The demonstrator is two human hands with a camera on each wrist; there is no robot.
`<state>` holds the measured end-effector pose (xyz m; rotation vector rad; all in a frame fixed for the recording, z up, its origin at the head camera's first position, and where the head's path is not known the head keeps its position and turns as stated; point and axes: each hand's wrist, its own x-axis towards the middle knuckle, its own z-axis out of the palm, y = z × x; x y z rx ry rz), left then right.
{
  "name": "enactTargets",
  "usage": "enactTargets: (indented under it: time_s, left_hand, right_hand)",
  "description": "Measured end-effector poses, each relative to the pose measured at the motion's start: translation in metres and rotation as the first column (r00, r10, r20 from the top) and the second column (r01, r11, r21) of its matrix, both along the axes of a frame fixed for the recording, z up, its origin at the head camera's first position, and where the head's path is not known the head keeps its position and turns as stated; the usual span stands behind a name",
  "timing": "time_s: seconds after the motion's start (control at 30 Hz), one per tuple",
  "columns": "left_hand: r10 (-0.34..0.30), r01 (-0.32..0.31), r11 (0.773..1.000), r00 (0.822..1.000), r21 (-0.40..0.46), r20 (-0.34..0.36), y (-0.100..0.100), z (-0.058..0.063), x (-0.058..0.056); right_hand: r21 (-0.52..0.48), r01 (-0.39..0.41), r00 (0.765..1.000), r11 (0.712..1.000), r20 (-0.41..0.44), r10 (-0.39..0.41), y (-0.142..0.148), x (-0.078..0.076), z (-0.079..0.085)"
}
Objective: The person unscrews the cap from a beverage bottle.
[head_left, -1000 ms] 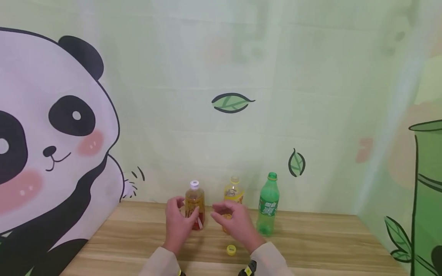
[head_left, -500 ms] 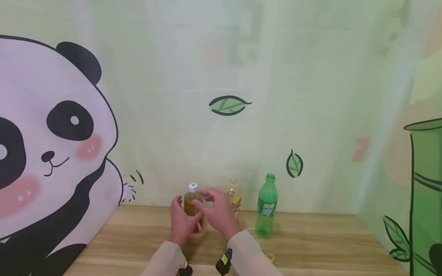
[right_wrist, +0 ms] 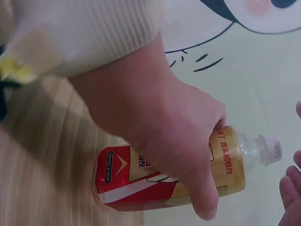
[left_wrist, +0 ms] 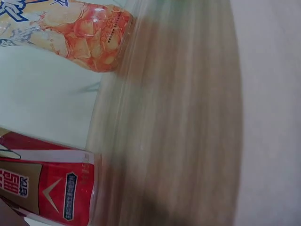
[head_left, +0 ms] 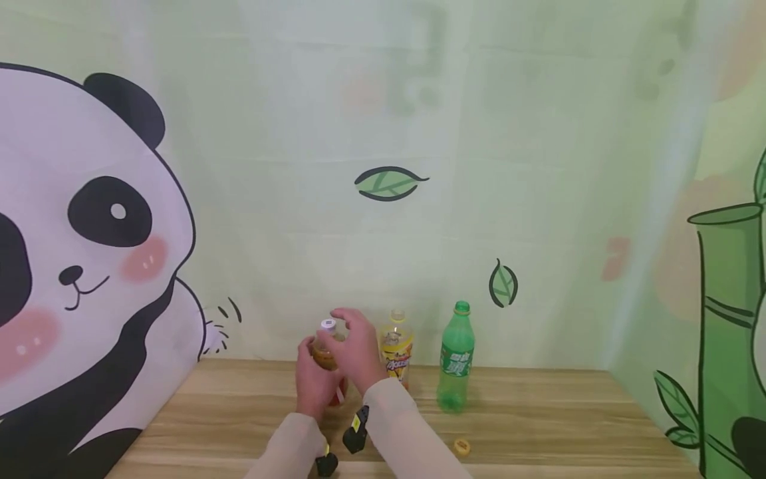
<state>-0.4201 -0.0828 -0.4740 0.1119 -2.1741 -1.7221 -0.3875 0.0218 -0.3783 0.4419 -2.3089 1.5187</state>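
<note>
A bottle with a red and gold label (right_wrist: 226, 160) and a white cap (head_left: 328, 324) stands at the left of the group. My left hand (right_wrist: 155, 110) grips it round the body, thumb on the near side. By the cap, my right hand (head_left: 359, 346) is raised with thumb and fingers spread; the right wrist view shows its fingertips (right_wrist: 289, 190) apart from the cap. To the right stand an uncapped bottle with a yellow label (head_left: 396, 352) and an uncapped green bottle (head_left: 456, 359).
A small yellowish cap (head_left: 462, 447) lies on the wooden table (head_left: 538, 412) near the front. Behind the bottles hangs a pale green backdrop (head_left: 287, 253) printed with a panda and leaves.
My right hand has moved left and up to the white cap. My left hand has closed round the bottle. A yellow cap seen earlier between the forearms is now out of sight.
</note>
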Motion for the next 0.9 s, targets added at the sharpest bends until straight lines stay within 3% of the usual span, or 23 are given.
enactTargets:
  time_s: [0.27, 0.47, 0.73, 0.9]
  left_hand:
    - [0.0, 0.0, 0.998, 1.0, 0.057, 0.003, 0.002, -0.002, -0.002]
    - [-0.005, 0.006, 0.997, 1.0, 0.078, -0.014, 0.002, -0.004, -0.003]
    - [0.038, -0.037, 0.998, 0.999, 0.052, -0.019, 0.005, -0.008, -0.003]
    - [0.06, -0.06, 0.998, 0.998, -0.009, -0.015, 0.008, -0.006, -0.004]
  right_hand:
    - [-0.004, 0.036, 0.999, 0.999, 0.028, -0.036, -0.011, -0.015, -0.003]
    - [-0.06, 0.03, 0.992, 0.998, 0.125, -0.022, -0.013, -0.02, -0.01]
    - [-0.105, 0.026, 0.984, 0.994, 0.176, -0.008, -0.015, -0.027, -0.017]
    - [-0.135, 0.039, 0.984, 0.99, 0.176, -0.014, -0.017, -0.029, -0.016]
